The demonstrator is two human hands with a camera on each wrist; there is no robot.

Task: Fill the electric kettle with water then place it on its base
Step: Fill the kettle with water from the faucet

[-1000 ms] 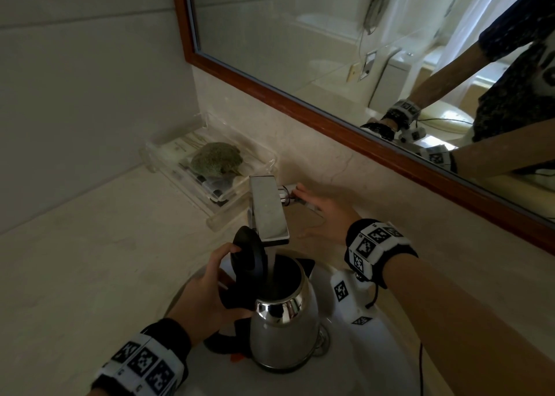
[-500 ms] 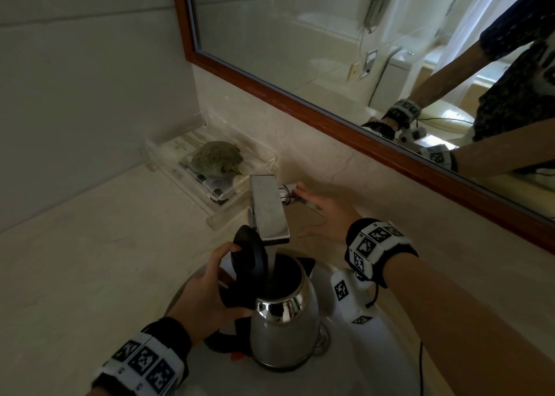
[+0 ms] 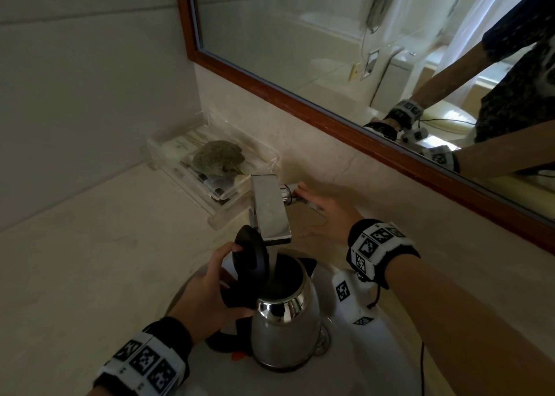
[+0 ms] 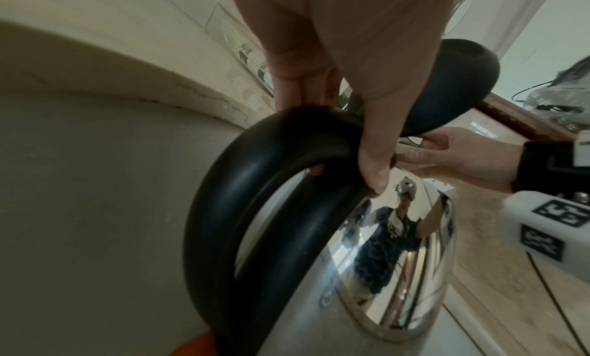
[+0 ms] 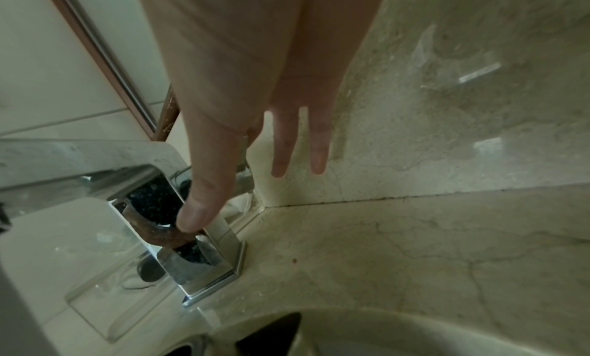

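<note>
A steel electric kettle [image 3: 285, 329] stands in the white sink [image 3: 384, 371] with its black lid [image 3: 250, 251] flipped up. A thin stream of water [image 3: 271, 256] falls from the flat chrome faucet spout [image 3: 270, 209] into its mouth. My left hand [image 3: 207, 293] grips the black handle [image 4: 255, 184]. My right hand [image 3: 324, 212] reaches behind the spout, fingers straight, touching the faucet lever [image 3: 286, 193]. In the right wrist view the thumb [image 5: 194, 215] rests against the faucet body [image 5: 204, 255]. The kettle's base is in no view.
A clear acrylic tray [image 3: 228, 197] holding a green bundle [image 3: 217, 158] and small toiletries sits in the back left corner of the marble counter [image 3: 90, 260]. A wood-framed mirror [image 3: 300, 101] hangs close above the faucet. A wall rises at the left.
</note>
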